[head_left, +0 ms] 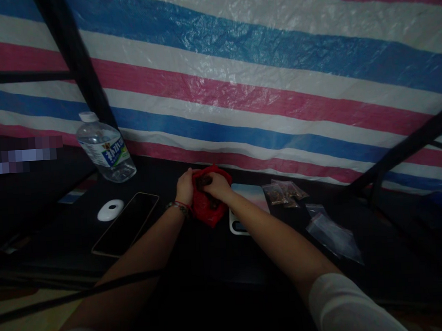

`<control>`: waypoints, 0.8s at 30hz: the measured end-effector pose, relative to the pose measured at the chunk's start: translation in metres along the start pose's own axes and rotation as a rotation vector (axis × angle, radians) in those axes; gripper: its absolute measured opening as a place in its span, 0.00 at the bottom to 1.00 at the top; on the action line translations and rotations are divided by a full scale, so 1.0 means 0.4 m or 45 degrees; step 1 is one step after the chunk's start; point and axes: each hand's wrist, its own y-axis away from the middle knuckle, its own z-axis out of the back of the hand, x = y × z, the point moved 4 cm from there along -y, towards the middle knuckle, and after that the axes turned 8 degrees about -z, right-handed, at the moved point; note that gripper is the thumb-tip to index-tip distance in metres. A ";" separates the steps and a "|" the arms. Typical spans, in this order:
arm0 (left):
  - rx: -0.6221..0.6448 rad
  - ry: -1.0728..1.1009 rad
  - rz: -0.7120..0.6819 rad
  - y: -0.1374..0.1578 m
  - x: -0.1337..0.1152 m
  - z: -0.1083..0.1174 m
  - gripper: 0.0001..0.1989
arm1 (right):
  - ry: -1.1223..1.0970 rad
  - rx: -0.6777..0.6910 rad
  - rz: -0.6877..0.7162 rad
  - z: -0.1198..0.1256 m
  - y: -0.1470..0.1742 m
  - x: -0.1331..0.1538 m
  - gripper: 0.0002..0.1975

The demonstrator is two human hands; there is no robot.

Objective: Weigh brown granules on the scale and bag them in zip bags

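Observation:
A red plastic bag [211, 217] stands with its mouth up on the black table, dark brown contents showing inside. My left hand [186, 187] is closed on the bag's left rim. The fingers of my right hand [217, 185] reach into the mouth and are bent together among the brown contents; what they pinch is too dark to make out. Under my right forearm lies a flat white-edged device [258, 195] with a blue-to-pink face and a dark oval window, partly covered by the arm. Small clear zip bags with brown bits [277, 194] lie to its right.
Flat clear zip bags [333, 233] lie farther right. On the left are a dark-screened phone [129, 223], a white oval case [110, 210] and a clear labelled bottle [109, 150]. Striped plastic sheeting [239, 94] hangs behind; dark frame bars [74, 54] slant at both sides.

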 end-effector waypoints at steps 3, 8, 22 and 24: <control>-0.022 -0.021 -0.047 0.007 -0.020 0.000 0.23 | -0.011 0.013 -0.056 -0.004 -0.003 -0.009 0.08; -0.080 -0.056 -0.064 0.013 -0.048 0.001 0.20 | 0.004 -0.004 0.001 -0.006 -0.007 -0.010 0.11; -0.038 0.014 0.001 -0.007 0.014 0.005 0.28 | 0.034 -0.069 0.118 0.057 0.032 -0.041 0.19; -0.044 0.013 0.012 -0.004 0.008 0.004 0.28 | 0.045 -0.068 0.130 0.067 0.040 -0.044 0.19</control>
